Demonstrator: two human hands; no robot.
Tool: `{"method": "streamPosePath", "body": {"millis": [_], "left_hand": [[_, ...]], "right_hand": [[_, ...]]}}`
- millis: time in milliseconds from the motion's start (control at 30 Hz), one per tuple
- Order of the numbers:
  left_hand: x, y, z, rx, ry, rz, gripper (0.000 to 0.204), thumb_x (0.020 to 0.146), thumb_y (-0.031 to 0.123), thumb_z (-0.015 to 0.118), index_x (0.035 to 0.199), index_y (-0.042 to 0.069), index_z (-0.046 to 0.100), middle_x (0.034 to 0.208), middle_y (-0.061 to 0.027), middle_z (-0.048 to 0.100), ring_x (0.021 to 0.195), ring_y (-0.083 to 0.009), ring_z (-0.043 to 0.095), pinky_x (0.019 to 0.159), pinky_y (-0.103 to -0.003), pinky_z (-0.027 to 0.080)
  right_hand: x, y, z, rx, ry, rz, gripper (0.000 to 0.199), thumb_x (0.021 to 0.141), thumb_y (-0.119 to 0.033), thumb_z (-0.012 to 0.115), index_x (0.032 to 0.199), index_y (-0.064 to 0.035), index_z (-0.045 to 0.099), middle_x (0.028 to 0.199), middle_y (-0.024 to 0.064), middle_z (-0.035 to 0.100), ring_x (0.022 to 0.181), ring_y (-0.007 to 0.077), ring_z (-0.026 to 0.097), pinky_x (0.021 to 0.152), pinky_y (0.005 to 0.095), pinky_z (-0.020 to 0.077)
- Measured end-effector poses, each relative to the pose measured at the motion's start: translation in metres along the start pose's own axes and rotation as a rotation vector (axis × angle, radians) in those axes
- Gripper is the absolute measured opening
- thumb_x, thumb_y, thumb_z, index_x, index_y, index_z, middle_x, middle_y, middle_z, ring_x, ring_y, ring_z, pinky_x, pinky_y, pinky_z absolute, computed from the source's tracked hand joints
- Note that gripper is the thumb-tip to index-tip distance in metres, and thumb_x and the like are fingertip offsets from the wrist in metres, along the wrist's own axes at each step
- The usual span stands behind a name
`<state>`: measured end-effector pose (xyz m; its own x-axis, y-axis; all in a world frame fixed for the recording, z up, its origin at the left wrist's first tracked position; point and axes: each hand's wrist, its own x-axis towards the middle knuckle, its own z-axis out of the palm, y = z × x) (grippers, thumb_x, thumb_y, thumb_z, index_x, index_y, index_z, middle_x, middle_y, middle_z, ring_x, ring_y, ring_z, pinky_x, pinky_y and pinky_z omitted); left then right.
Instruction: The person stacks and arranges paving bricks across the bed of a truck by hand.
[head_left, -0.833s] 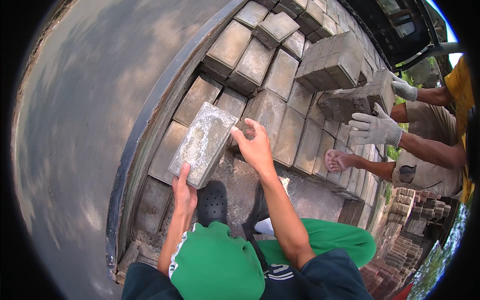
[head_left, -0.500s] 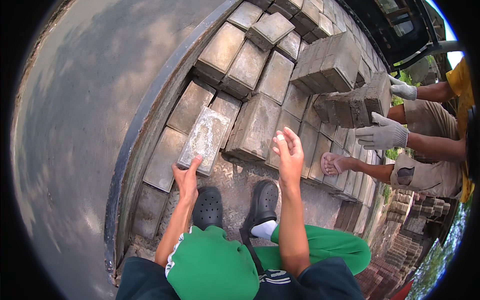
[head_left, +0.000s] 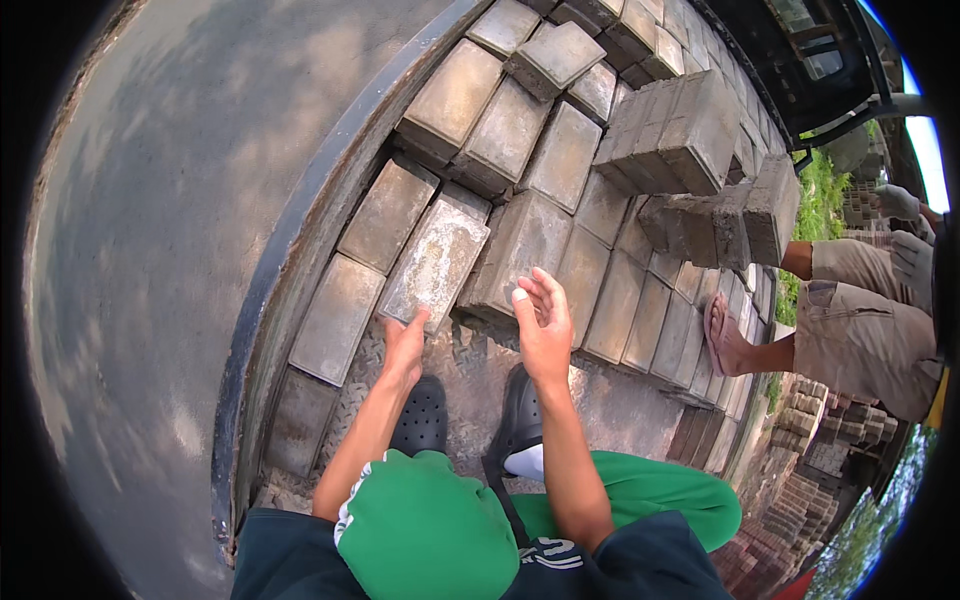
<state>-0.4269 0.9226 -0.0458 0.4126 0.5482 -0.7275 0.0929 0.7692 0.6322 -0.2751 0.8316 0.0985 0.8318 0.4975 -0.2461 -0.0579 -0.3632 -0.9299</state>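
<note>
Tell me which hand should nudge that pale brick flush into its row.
Left. The left hand already has fingertips on the near edge of the pale brick. The right hand is open and apart from it, over the neighbouring brick.

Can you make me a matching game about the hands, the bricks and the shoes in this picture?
Things:
1. left hand
2. right hand
3. pale grey rectangular concrete paving brick
4. black perforated clog shoes

States:
A. open in the air, holding nothing
B. fingertips touching the near end of a brick
C. standing on patterned metal plate
D. lying flat in a row of bricks

Pairs: 1-B, 2-A, 3-D, 4-C
</note>
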Motion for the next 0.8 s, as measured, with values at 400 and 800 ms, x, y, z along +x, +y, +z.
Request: {"method": "streamPosePath", "body": {"millis": [400,800], "left_hand": [[0.017,0.011,0.024,0.158,0.137,0.09,0.064,0.099,0.024,0.058,0.148,0.001,0.023,0.143,-0.0166,0.043,0.13,-0.0246,0.044,0.109,-0.038,0.033],[0.054,0.02,0.057,-0.35,-0.053,-0.057,0.067,0.096,0.019,0.058,0.145,-0.006,0.02,0.144,-0.0196,0.04,0.123,-0.0275,0.053,0.099,-0.042,0.046]], "right_hand": [[0.0,0.011,-0.005,0.043,0.003,0.051,0.049,0.094,-0.019,0.064,0.136,-0.0001,0.047,0.124,0.0169,0.06,0.115,0.0225,0.058,0.099,0.0361,0.0459],[0.007,-0.009,0.029,-0.213,-0.027,-0.085,0.048,0.091,-0.022,0.067,0.131,-0.0004,0.053,0.12,0.0178,0.064,0.115,0.0254,0.06,0.098,0.0384,0.0458]]}}
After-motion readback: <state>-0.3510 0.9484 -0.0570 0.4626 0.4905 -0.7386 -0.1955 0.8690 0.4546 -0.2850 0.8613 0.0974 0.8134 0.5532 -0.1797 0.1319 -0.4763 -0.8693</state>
